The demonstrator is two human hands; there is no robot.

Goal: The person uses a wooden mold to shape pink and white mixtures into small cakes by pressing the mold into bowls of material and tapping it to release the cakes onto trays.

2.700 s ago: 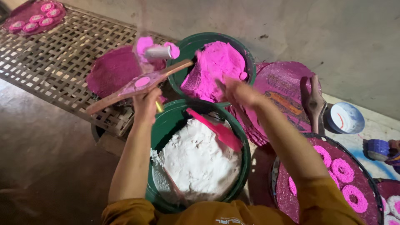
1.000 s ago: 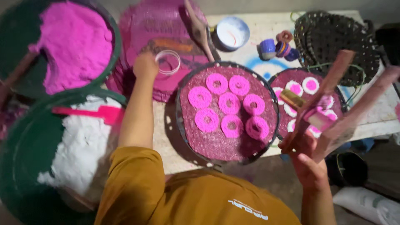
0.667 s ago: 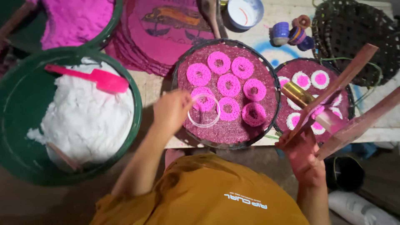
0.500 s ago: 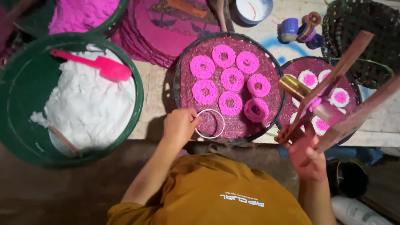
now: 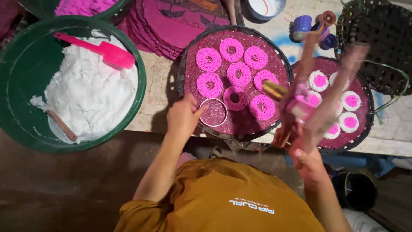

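My left hand [image 5: 182, 119] pinches a thin metal ring [image 5: 226, 113] and sets it flat on the near part of a round dark tray [image 5: 240, 125]. Several bright pink lacy rings [image 5: 239, 74] lie on that tray beyond it. My right hand [image 5: 307, 161] grips the two long handles of a wooden press [image 5: 326, 99], blurred by motion and stained pink, held upright over the gap between this tray and a second tray [image 5: 328, 71]. The second tray carries white rounds with pink centres [image 5: 352, 101].
A green basin [image 5: 17, 77] at left holds white dough [image 5: 90, 94] and a pink spatula [image 5: 103, 49]. Stacked pink mats [image 5: 171, 25], a white bowl [image 5: 266, 6] and small cups [image 5: 309, 25] lie beyond. A dark woven basket [image 5: 382, 38] sits at right.
My left hand carried the metal ring from the stacked mats across the tray to its near edge. The wooden press in my right hand swung left, closer to the tray.
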